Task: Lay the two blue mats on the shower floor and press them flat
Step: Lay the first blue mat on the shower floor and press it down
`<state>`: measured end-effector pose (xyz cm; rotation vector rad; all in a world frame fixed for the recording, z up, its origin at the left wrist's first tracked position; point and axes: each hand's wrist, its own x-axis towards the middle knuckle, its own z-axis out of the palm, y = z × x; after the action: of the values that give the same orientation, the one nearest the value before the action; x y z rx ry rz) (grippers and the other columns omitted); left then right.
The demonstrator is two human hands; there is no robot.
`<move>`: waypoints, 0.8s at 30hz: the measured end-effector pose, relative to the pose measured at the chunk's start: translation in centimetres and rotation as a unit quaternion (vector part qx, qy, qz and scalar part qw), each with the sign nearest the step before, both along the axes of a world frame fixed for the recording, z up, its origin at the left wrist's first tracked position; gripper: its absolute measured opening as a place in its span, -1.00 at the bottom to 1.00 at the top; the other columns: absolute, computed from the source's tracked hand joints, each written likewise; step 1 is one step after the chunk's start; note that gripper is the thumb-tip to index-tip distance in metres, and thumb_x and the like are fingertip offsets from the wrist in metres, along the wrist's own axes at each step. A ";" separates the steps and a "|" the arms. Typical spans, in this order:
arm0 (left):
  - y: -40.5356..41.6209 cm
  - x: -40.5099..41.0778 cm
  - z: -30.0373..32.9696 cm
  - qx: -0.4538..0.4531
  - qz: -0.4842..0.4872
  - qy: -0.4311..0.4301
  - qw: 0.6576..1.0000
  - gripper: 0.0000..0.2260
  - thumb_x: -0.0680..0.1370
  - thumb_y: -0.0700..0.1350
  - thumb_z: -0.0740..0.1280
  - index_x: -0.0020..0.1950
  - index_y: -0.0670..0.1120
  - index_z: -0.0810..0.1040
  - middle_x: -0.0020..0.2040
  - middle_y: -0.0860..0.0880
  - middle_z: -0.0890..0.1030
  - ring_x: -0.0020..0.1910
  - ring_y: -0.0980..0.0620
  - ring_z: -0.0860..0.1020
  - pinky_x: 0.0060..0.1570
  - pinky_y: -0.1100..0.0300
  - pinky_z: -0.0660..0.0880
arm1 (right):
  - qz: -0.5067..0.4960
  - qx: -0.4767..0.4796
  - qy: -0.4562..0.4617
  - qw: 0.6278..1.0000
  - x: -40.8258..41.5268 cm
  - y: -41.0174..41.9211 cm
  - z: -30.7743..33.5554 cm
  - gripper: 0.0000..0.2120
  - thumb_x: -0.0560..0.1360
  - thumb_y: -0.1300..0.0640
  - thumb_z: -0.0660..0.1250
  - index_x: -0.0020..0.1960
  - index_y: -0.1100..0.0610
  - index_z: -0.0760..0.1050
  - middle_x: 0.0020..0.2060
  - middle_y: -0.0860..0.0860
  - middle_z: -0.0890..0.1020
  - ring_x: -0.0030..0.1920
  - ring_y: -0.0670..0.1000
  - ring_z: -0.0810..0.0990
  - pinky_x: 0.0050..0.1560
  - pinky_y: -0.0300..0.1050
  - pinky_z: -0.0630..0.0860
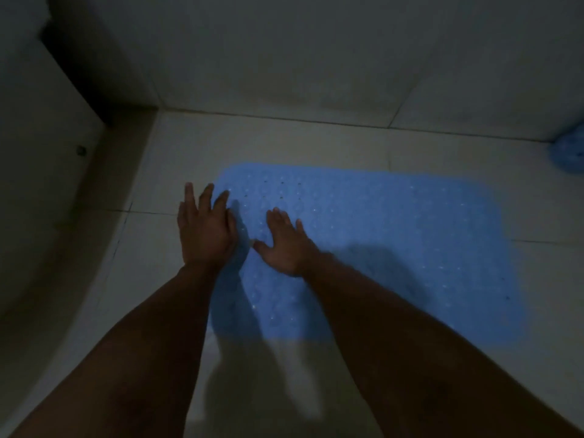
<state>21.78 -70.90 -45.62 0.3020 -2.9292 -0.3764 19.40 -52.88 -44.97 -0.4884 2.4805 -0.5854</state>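
One blue mat (395,248) with small holes lies spread on the pale tiled shower floor (284,140). My left hand (205,229) lies flat with straight fingers over the mat's left edge, partly on the tile. My right hand (286,245) presses palm-down on the mat just right of it, fingers spread. A second blue mat (568,151), bunched up, shows at the right edge by the wall.
Tiled walls (316,58) meet the floor along the far side. A raised curved kerb (104,197) and a dark door frame run down the left. Bare tile lies in front of the mat and behind it. The light is dim.
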 end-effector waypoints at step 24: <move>19.0 2.4 -5.6 -0.043 -0.172 -0.095 0.980 -0.30 0.67 0.30 -0.03 0.67 -0.11 -0.01 0.67 -0.18 -0.10 0.65 -0.18 -0.18 0.58 -0.24 -0.05 | -0.151 -0.103 0.271 0.945 -3.9 16.0 -0.5 -0.61 0.60 0.04 0.33 0.36 0.19 0.56 0.32 0.16 0.60 0.43 0.12 0.42 0.48 -0.03 0.28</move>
<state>24.13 -51.93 -51.19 -0.1953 -3.1757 -0.2778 15.52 -36.93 -45.51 -0.3843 3.0693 -0.9447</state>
